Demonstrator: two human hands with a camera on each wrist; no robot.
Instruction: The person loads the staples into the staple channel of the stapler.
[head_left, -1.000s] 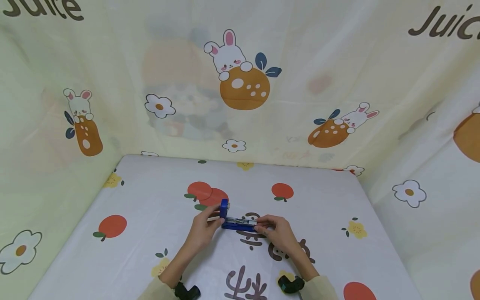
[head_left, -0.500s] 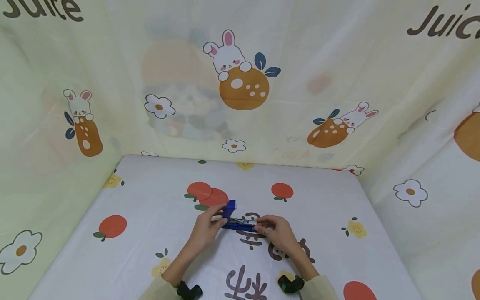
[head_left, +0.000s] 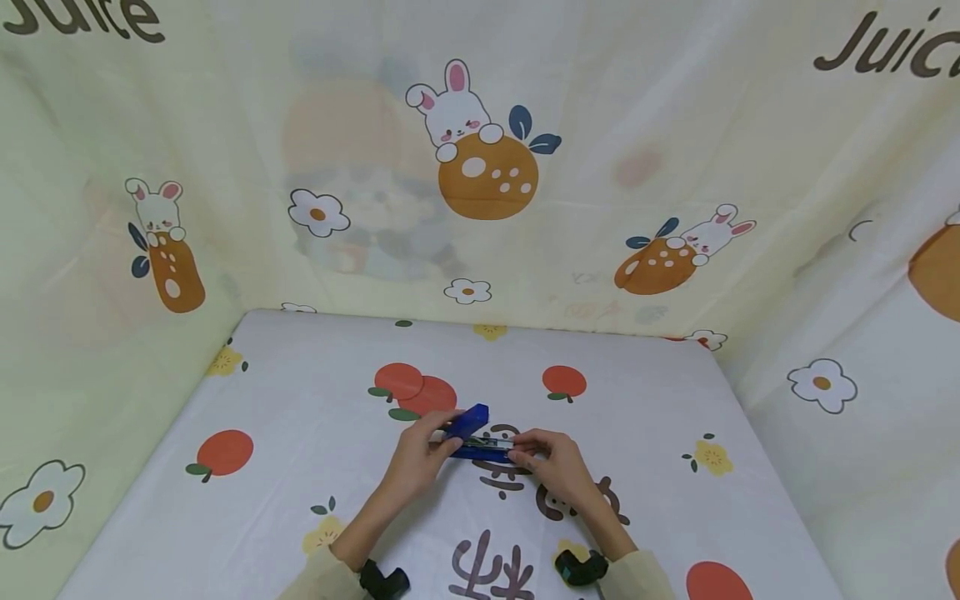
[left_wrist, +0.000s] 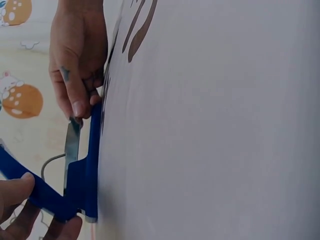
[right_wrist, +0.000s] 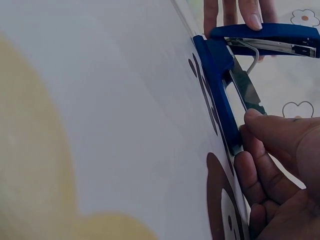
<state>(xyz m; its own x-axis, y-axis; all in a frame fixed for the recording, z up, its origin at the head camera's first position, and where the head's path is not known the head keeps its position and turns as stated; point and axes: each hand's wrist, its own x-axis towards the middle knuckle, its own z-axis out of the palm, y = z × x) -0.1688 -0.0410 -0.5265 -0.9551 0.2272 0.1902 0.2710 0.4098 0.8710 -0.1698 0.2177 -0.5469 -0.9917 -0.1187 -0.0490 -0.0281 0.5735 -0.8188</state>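
A blue stapler point(head_left: 483, 454) lies on the table with its top arm point(right_wrist: 280, 34) swung up at an angle from the base. Its metal staple channel point(left_wrist: 73, 140) shows between arm and base, a bent wire beside it. My left hand point(head_left: 414, 457) grips the stapler at the hinge end, thumb and fingers on either side of the raised arm. At the other end, my right hand point(head_left: 553, 460) pinches the tip of the channel and base between thumb and fingers. In the right wrist view, that thumb point(right_wrist: 255, 117) presses on the channel's end.
The table is covered by a white cloth point(head_left: 315, 400) printed with fruit, flowers and brown figures. Pale curtains point(head_left: 360, 100) with rabbit prints hang at the back and both sides. A dark wrist camera point(head_left: 581, 568) sits on each wrist.
The stapler's top arm has tilted from nearly upright down toward the right, over the channel. My left hand moved slightly right with it; the right hand stays in place.
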